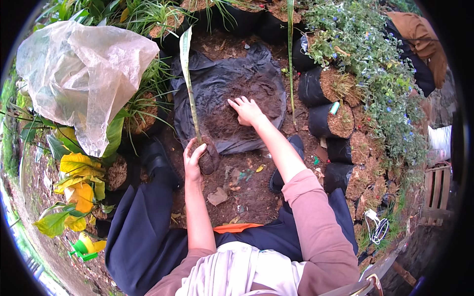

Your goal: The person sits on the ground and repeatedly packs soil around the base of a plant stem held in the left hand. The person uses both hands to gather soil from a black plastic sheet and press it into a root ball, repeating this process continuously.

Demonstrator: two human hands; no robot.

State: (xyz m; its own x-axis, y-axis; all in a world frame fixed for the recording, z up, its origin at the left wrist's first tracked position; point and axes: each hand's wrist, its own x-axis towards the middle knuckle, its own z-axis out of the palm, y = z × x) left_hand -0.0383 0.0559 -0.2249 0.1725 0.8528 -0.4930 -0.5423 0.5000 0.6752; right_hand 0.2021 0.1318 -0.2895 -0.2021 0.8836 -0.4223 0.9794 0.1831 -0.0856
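Observation:
My left hand (193, 159) grips a ball of brown fibre (209, 157), with the thumb across its near side. From the ball rises one long, narrow snake plant leaf (191, 92), upright and pale near its tip. My right hand (247, 111) rests with its fingers spread on a loose heap of dark brown fibre (259, 90). I cannot see anything held in it. Under the heap lies a crumpled black plastic bag (200, 74), spread flat on bare soil between my feet.
Black grow bags (314, 87) with plants ring the spot. A clear plastic sheet (89, 74) covers plants at left, above a yellow and green spray bottle (87, 247). Another long leaf (290, 63) stands beyond the black bag. At right are a white cable (377, 226) and a seated person's leg (411, 59).

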